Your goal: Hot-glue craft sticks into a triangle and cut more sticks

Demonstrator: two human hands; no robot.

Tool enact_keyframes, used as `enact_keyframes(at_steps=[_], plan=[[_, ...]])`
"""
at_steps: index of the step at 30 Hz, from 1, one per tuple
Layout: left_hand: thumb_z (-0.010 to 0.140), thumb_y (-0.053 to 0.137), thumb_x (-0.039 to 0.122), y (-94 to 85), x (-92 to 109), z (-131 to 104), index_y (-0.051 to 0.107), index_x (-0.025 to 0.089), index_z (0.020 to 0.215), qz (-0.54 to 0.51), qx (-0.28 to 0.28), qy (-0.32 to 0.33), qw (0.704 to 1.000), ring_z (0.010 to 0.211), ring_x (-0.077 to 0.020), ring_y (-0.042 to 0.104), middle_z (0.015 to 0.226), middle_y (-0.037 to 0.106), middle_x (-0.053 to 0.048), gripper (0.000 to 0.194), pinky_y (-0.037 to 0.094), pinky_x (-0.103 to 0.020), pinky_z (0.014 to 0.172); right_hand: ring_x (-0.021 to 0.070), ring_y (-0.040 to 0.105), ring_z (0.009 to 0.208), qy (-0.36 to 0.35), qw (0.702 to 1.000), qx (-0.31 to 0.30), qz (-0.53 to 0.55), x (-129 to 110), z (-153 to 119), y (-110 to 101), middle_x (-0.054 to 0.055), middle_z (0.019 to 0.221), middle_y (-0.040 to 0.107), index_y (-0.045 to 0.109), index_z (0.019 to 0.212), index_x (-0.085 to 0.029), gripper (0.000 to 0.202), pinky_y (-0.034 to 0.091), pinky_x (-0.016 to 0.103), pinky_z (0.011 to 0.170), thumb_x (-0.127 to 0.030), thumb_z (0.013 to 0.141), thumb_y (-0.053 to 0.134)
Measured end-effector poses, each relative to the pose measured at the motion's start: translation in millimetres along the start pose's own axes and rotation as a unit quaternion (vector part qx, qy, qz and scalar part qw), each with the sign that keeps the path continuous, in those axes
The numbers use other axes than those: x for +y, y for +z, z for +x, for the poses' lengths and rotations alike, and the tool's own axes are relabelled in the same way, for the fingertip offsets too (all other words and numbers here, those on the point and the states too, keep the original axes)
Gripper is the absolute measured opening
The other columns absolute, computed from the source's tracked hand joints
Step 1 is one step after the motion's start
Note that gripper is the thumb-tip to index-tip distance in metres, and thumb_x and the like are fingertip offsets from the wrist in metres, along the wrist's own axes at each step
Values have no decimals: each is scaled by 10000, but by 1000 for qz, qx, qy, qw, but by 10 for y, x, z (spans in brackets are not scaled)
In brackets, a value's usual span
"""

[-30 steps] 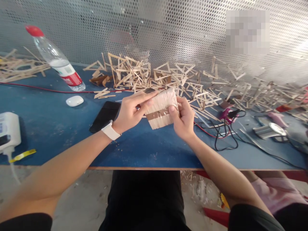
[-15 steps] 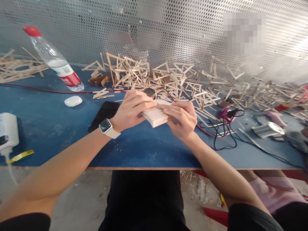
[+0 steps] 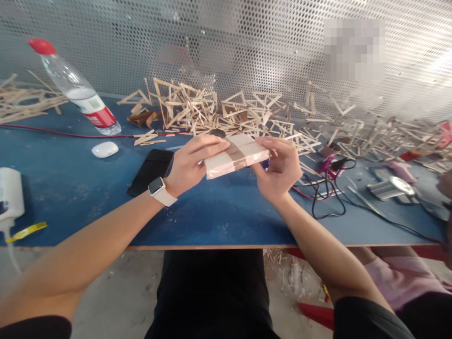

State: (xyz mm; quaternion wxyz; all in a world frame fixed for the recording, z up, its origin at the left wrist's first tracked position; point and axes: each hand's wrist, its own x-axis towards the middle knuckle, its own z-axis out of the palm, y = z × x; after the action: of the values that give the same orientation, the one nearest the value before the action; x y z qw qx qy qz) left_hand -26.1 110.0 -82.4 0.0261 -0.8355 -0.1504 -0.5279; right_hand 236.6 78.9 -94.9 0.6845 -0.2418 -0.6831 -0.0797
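A flat, pale, wood-coloured block (image 3: 219,163) with a brown tape-like band (image 3: 236,154) around its middle is held up above the blue table. My left hand (image 3: 189,165) grips its left end, fingers on top. At the right end, my right hand (image 3: 281,168) pinches it between the fingers and the thumb below. Something small and blue shows beside the right thumb; I cannot make out what it is. Behind the block sits a dark round object (image 3: 217,133), partly hidden. A black phone-like slab (image 3: 150,172) lies next to my left wrist.
Tangled thin wooden sticks (image 3: 190,106) line the perforated metal screen (image 3: 141,42). A red-capped bottle (image 3: 79,94) and a white case (image 3: 105,149) stand left. Black cable (image 3: 330,216) and a solder-like wire spool (image 3: 390,188) lie right. Another person's legs (image 3: 388,278) show at lower right.
The block has turned so that its long side faces me, and its brown band now shows. My right hand has shifted right to the block's end, its fingers more spread.
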Motion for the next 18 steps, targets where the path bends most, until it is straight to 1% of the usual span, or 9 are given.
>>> enact_keyframes(at_steps=[4, 7, 9, 12, 15, 18], plan=[[1221, 805, 372, 29, 31, 43, 853, 291, 1483, -37, 6, -51, 998, 1263, -221, 893, 1383, 916, -74, 278, 736, -379, 1130, 271, 882, 1210, 27, 999, -1, 25, -3, -3, 8, 68, 1318, 828, 734, 1519, -374, 358, 807, 468, 956, -335, 1171, 805], [1200, 838, 413, 54, 51, 58, 874, 245, 1389, -58, -2, -78, 995, 1228, -228, 903, 1332, 926, -88, 255, 733, -369, 1113, 259, 886, 1179, 36, 999, 3, 32, -16, 1, -9, 59, 1298, 845, 775, 1493, -385, 314, 801, 453, 942, -346, 1182, 797], [1200, 836, 423, 64, 56, 57, 873, 239, 1380, -64, -2, -88, 994, 1227, -229, 903, 1332, 926, -91, 260, 730, -367, 1114, 254, 882, 1152, 38, 999, 2, 30, -28, 10, -26, 55, 1282, 857, 796, 1481, -392, 295, 794, 448, 927, -360, 1187, 792], [1216, 812, 398, 70, 40, 38, 867, 265, 1421, -59, 1, -88, 994, 1262, -223, 895, 1368, 921, -79, 251, 727, -377, 1140, 243, 874, 1135, 40, 999, -2, 17, -53, 34, -51, 51, 1270, 869, 812, 1482, -394, 286, 790, 425, 901, -366, 1201, 768], [1228, 788, 351, 65, -2, 9, 853, 309, 1486, -39, 4, -78, 996, 1315, -224, 881, 1426, 909, -65, 270, 722, -407, 1185, 241, 881, 1153, 29, 1000, -7, -8, -74, 85, -80, 45, 1280, 883, 833, 1467, -391, 294, 788, 411, 889, -318, 1186, 788], [1236, 756, 279, 45, -55, -15, 828, 338, 1537, -18, 3, -62, 998, 1357, -221, 865, 1467, 890, -57, 315, 716, -425, 1212, 241, 907, 1117, -6, 999, -17, -38, -69, 158, -118, 20, 1225, 920, 881, 1356, -380, 249, 789, 434, 927, -244, 1157, 820]])
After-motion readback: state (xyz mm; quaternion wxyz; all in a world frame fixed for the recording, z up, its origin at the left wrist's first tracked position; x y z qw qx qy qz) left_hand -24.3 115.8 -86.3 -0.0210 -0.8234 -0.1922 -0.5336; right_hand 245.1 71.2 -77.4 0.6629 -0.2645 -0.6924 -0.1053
